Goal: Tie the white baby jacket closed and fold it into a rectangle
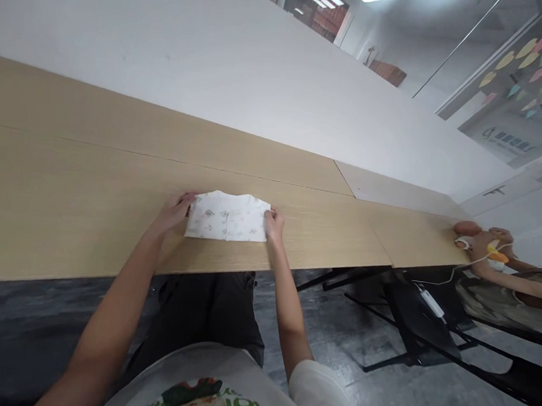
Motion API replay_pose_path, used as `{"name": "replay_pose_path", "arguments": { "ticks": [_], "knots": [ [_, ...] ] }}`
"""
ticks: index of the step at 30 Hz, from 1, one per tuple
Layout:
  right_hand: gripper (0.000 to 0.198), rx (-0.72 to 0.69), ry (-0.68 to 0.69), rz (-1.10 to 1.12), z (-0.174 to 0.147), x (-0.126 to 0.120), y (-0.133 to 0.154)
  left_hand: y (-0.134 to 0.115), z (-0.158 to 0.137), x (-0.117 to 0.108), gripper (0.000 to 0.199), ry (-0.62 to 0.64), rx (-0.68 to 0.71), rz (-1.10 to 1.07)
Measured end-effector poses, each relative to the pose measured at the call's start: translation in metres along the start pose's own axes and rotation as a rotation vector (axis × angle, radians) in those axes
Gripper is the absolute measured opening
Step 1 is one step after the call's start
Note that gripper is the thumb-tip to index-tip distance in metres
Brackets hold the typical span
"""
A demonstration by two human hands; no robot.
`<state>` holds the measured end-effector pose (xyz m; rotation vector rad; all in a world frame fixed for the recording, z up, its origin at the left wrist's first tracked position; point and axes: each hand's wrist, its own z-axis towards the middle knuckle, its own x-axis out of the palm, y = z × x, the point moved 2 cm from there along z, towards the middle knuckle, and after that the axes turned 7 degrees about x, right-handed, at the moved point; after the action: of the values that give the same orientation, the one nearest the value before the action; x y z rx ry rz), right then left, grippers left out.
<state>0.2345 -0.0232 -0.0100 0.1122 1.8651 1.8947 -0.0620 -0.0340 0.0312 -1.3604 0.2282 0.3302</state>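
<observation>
A folded white cloth (239,220) with small scattered prints lies on the wooden table in front of me. Its lower edge is straight, its top edge is wavy, and a line runs down its middle. My left hand (176,211) is at the cloth's upper left corner, fingers closed on the edge. At the opposite side my right hand (274,224) pinches the right edge, thumb on top and fingers partly hidden beneath.
The long wooden table (90,196) runs along a white wall (215,69). Black folding chairs (411,318) stand to the right below it. At the far right another person's hands (486,243) hold a yellow and white item beside a reddish-brown round object (467,228).
</observation>
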Motion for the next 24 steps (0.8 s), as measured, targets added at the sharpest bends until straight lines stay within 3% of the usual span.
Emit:
{"name": "replay_pose_path", "arguments": {
  "ticks": [2,4,8,11,16,24],
  "knots": [
    [0.028,0.019,0.008,-0.145,0.010,0.010,-0.005,0.012,0.015,0.006,0.048,0.008,-0.046,0.045],
    [0.032,0.014,0.025,-0.260,0.013,0.013,-0.009,0.025,0.021,0.009,0.058,0.062,-0.073,0.115],
    [0.034,-0.056,0.037,-0.291,0.009,0.010,-0.013,0.037,0.020,0.010,0.077,0.102,-0.101,0.193],
    [0.032,-0.113,0.040,-0.246,0.008,0.011,-0.012,0.032,0.019,0.015,0.070,0.068,-0.117,0.226],
    [0.039,-0.093,-0.016,-0.199,0.010,0.016,-0.009,0.014,0.017,0.022,0.063,0.015,-0.110,0.372],
    [0.037,-0.050,-0.090,-0.223,-0.006,0.004,-0.014,0.014,0.002,0.011,0.063,0.064,-0.146,0.541]
  ]
}}
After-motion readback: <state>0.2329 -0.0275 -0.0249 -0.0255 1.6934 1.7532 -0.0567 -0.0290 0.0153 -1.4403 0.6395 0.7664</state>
